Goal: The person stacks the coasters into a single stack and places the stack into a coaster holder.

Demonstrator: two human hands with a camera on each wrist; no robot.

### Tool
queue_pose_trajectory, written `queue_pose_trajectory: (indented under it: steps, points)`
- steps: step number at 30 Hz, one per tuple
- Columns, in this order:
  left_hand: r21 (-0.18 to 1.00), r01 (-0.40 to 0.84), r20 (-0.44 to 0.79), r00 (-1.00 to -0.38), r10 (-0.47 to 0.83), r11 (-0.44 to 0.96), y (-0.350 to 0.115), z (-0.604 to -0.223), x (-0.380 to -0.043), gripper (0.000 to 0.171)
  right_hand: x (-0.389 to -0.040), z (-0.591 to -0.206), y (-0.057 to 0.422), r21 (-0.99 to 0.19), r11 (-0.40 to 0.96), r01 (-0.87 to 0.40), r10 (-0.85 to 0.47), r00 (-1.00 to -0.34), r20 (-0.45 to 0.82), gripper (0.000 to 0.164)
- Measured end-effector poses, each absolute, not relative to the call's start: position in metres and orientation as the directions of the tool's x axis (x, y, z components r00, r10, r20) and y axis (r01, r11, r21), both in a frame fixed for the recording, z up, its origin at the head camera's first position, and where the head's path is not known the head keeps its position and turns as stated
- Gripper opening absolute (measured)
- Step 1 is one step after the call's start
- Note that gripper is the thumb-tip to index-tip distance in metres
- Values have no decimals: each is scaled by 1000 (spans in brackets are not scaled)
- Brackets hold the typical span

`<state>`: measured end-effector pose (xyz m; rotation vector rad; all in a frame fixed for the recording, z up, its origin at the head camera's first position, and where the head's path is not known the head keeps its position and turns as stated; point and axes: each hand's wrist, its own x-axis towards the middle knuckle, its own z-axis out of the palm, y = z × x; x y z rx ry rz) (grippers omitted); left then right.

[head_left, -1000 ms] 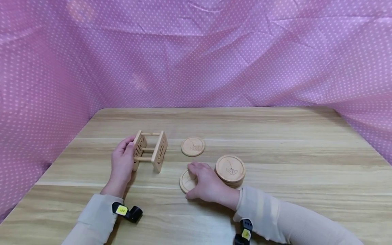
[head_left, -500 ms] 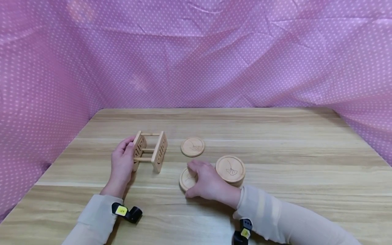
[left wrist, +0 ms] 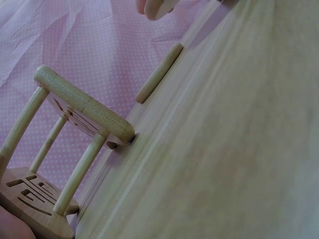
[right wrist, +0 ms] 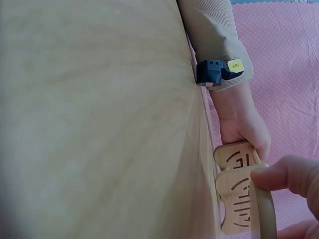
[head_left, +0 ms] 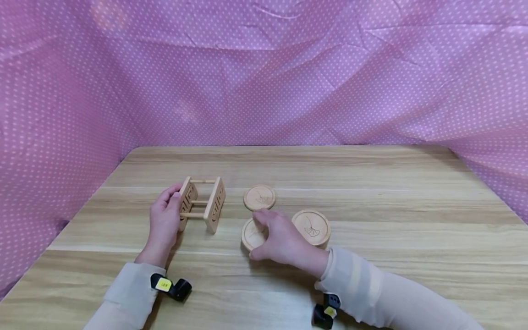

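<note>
My left hand (head_left: 164, 219) grips the near-left side panel of a wooden coaster rack (head_left: 214, 205), which has two cut-out panels joined by round rods. The rack stands on the table, and only a bit of the left thumb shows in the left wrist view. My right hand (head_left: 282, 238) pinches a round wooden coaster (head_left: 252, 234) by its edge, thumb at the near side and fingers at the far side. In the right wrist view that coaster (right wrist: 264, 211) is tilted edge-on under the thumb (right wrist: 279, 174), clear of the tabletop. The palm hides part of its engraved face.
Another coaster (head_left: 259, 198) lies flat behind the right hand. A stack of coasters (head_left: 312, 227), the top one engraved with a ginkgo leaf, stands just right of that hand. A pink dotted cloth (head_left: 264, 82) hangs behind the wooden table (head_left: 392, 206).
My right hand has risen slightly and moved away from me with the coaster, now overlapping the stack more. The left hand and rack have stayed still.
</note>
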<state>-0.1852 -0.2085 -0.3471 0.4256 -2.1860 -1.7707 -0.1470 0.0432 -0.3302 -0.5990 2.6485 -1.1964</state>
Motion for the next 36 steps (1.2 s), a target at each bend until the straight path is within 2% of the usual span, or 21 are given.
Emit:
queue_pose_trajectory:
  steps: [9,28,36]
  points:
    - [977,-41,50,-911,-410,209,-209,-347,-185,38,-149,-324,50,-740,612,-278,-400,-917,14,90]
    - [975,-15,79,-909,-410,220,-208,-349,-186,37,-151,-324,79,-709,627,-322,-339,-933,124,85]
    - [976,-20,73,-908,-413,217,-209,-348,-186,37,-151,-325,89,-703,642,-306,-316,-941,120,85]
